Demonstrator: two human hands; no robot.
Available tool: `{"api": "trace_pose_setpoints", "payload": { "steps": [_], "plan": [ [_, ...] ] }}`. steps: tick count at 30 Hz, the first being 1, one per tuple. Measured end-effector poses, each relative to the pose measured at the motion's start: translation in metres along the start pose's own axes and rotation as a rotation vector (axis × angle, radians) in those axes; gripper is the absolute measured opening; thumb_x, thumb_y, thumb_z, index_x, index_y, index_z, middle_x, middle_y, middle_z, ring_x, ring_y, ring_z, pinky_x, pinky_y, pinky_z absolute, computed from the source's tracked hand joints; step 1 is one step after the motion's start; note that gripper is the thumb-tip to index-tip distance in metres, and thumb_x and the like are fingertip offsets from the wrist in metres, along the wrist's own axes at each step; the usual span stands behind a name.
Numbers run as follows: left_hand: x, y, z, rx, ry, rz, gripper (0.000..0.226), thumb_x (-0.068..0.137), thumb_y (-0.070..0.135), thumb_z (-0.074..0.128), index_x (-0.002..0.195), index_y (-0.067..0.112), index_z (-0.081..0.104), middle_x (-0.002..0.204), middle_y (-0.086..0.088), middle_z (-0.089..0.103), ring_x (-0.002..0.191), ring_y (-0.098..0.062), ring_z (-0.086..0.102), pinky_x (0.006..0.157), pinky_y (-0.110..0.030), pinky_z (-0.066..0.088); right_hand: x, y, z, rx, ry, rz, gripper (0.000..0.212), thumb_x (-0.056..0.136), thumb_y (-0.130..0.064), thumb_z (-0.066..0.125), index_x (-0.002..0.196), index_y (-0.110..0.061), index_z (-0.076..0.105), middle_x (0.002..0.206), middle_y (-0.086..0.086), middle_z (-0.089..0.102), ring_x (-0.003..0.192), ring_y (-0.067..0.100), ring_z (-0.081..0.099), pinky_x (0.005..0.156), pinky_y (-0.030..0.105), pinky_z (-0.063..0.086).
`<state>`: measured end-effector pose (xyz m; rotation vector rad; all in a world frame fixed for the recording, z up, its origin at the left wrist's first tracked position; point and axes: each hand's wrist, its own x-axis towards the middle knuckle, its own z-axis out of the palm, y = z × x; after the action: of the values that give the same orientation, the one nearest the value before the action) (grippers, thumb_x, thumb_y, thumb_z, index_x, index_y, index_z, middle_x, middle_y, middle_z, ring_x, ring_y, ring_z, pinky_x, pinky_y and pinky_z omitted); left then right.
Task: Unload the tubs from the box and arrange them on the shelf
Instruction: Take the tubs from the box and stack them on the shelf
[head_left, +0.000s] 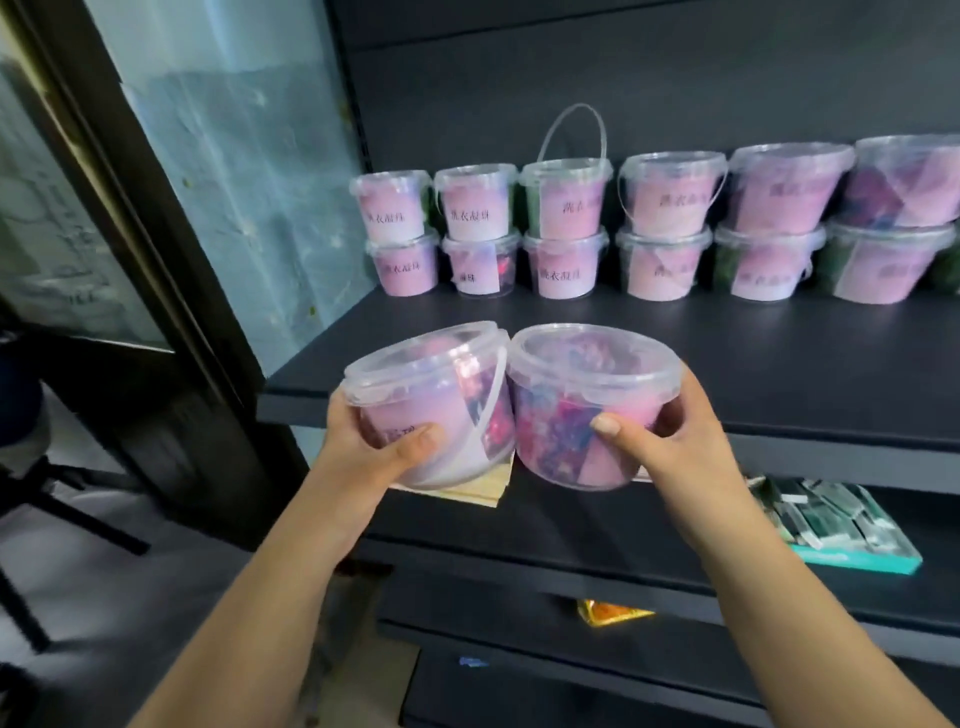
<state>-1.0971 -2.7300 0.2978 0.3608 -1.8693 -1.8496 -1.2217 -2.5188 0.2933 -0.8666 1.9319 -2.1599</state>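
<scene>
Tubs (428, 405), clear plastic with lids and pink labels, one gripped in each of the hands.

A dark matte shelf board (675, 353) carries a row of clear plastic tubs with pink labels and snap-on lids (660, 228) along its back edge, against the dark rear panel. The tubs stand two high, each upper one resting on the lid of the one below, six stacks side by side. One upper tub near the middle has its thin clear handle raised upright (572, 132). The front half of the board is bare. On the next shelf down (597, 525) lie a teal tray of small packets (841, 525) and a pale flat packet (467, 491).
</scene>
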Motion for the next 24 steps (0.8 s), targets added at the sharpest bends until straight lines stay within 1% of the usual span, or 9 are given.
{"api": "trace_pose_setpoints", "payload": {
  "steps": [2, 5, 6, 7, 10, 13, 16, 20, 24],
  "plan": [
    [0.032, 0.006, -0.007, 0.031, -0.009, 0.022, 0.135, 0.023, 0.05, 0.091, 0.138, 0.012, 0.031, 0.133, -0.014, 0.05, 0.121, -0.028, 0.052, 0.098, -0.053, 0.044, 0.025, 0.002, 0.003, 0.024, 0.012, -0.015, 0.085, 0.034, -0.046, 0.082, 0.111, -0.033, 0.051, 0.109, -0.011, 0.064, 0.096, -0.004, 0.062, 0.075, 0.013, 0.051],
    [0.067, 0.011, -0.013, 0.072, -0.036, 0.021, 0.13, 0.024, 0.052, 0.09, 0.136, 0.016, 0.036, 0.13, -0.01, 0.054, 0.119, -0.025, 0.054, 0.097, -0.05, 0.046, 0.056, -0.003, 0.005, 0.011, 0.022, -0.057, 0.101, 0.026, -0.059, 0.084, 0.116, -0.029, 0.05, 0.112, -0.012, 0.063, 0.1, -0.003, 0.061, 0.077, 0.011, 0.049],
    [0.08, 0.01, -0.013, 0.076, -0.051, 0.021, 0.128, 0.025, 0.053, 0.09, 0.136, 0.016, 0.037, 0.13, -0.009, 0.054, 0.119, -0.024, 0.054, 0.097, -0.049, 0.046, 0.065, -0.003, 0.005, -0.001, 0.034, -0.064, 0.104, 0.026, -0.058, 0.085, 0.119, -0.027, 0.049, 0.114, -0.011, 0.061, 0.101, -0.003, 0.061, 0.078, 0.011, 0.049],
    [0.091, 0.009, -0.012, 0.081, -0.058, 0.017, 0.127, 0.026, 0.054, 0.09, 0.135, 0.016, 0.037, 0.13, -0.009, 0.054, 0.119, -0.024, 0.054, 0.098, -0.049, 0.045, 0.073, -0.003, 0.005, -0.012, 0.039, -0.065, 0.106, 0.027, -0.053, 0.086, 0.122, -0.025, 0.047, 0.116, -0.011, 0.06, 0.102, -0.003, 0.06, 0.078, 0.01, 0.049],
    [0.122, 0.004, -0.007, 0.096, -0.071, -0.001, 0.126, 0.026, 0.055, 0.089, 0.135, 0.019, 0.037, 0.131, -0.006, 0.054, 0.12, -0.022, 0.053, 0.099, -0.051, 0.044, 0.094, 0.005, 0.004, -0.055, 0.072, -0.032, 0.096, 0.036, -0.04, 0.083, 0.122, -0.027, 0.042, 0.118, -0.011, 0.057, 0.1, -0.005, 0.06, 0.078, 0.008, 0.049],
    [0.151, -0.002, -0.004, 0.109, -0.097, -0.004, 0.126, 0.023, 0.05, 0.089, 0.134, 0.02, 0.035, 0.129, -0.001, 0.053, 0.118, -0.018, 0.053, 0.099, -0.048, 0.045, 0.109, 0.013, 0.007, -0.097, 0.128, 0.036, 0.09, 0.039, -0.035, 0.083, 0.116, -0.033, 0.036, 0.113, -0.016, 0.054, 0.098, -0.004, 0.056, 0.087, 0.017, 0.049],
    [0.175, -0.004, -0.013, 0.111, -0.089, -0.015, 0.115, 0.028, 0.041, 0.084, 0.13, 0.02, 0.036, 0.126, 0.003, 0.053, 0.117, -0.015, 0.052, 0.101, -0.046, 0.044, 0.124, 0.017, 0.021, -0.11, 0.141, 0.072, 0.1, 0.028, -0.044, 0.081, 0.115, -0.034, 0.031, 0.111, -0.019, 0.049, 0.102, -0.004, 0.051, 0.091, 0.023, 0.044],
    [0.198, -0.007, -0.046, 0.198, -0.031, -0.021, 0.129, 0.021, 0.052, 0.087, 0.135, 0.018, 0.034, 0.128, 0.001, 0.053, 0.117, -0.016, 0.053, 0.103, -0.042, 0.043, 0.149, 0.028, 0.052, -0.142, 0.114, 0.124, 0.106, 0.032, -0.04, 0.087, 0.118, -0.026, 0.027, 0.12, -0.007, 0.049, 0.11, 0.008, 0.052, 0.099, 0.03, 0.044],
    [0.207, -0.009, -0.084, 0.382, 0.074, -0.06, 0.127, 0.026, 0.049, 0.079, 0.137, 0.02, 0.025, 0.122, 0.007, 0.045, 0.114, -0.014, 0.048, 0.104, -0.037, 0.04, 0.17, 0.05, 0.088, -0.346, 0.071, 0.074, 0.093, 0.051, -0.024, 0.089, 0.121, -0.023, 0.027, 0.13, 0.002, 0.037, 0.12, 0.012, 0.042, 0.098, 0.02, 0.034]
  ]
}}
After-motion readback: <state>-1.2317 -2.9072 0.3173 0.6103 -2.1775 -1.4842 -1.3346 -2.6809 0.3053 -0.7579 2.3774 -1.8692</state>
